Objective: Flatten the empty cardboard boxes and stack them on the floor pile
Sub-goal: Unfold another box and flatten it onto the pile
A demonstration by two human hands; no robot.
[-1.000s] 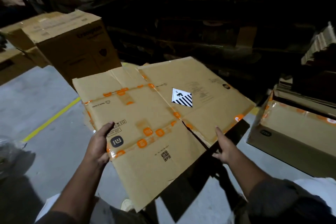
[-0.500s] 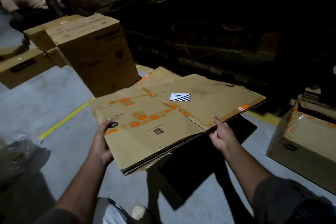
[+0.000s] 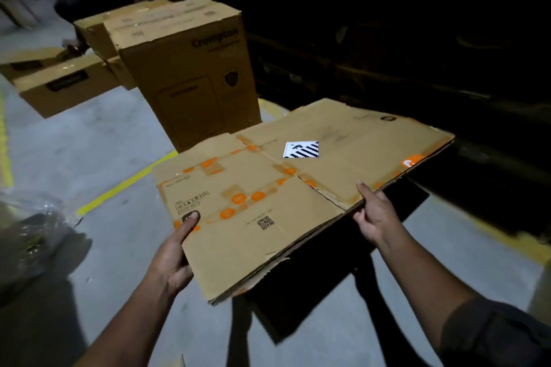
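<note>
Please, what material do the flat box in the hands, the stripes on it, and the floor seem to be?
Flattened box: brown corrugated cardboard, matte; layered edges show at its torn near corner.
Orange tape: probably plastic packing tape, slightly glossy, printed.
Floor: apparently smooth grey concrete with painted yellow lines.

This is a dim warehouse or stockroom. The grey concrete floor [image 3: 89,155] carries painted yellow lane lines [image 3: 125,185], and sealed cardboard shipping cartons [image 3: 190,74] stand on it, one printed "Crompton". Dark stacks of flattened cardboard [image 3: 387,48] fill the background.
</note>
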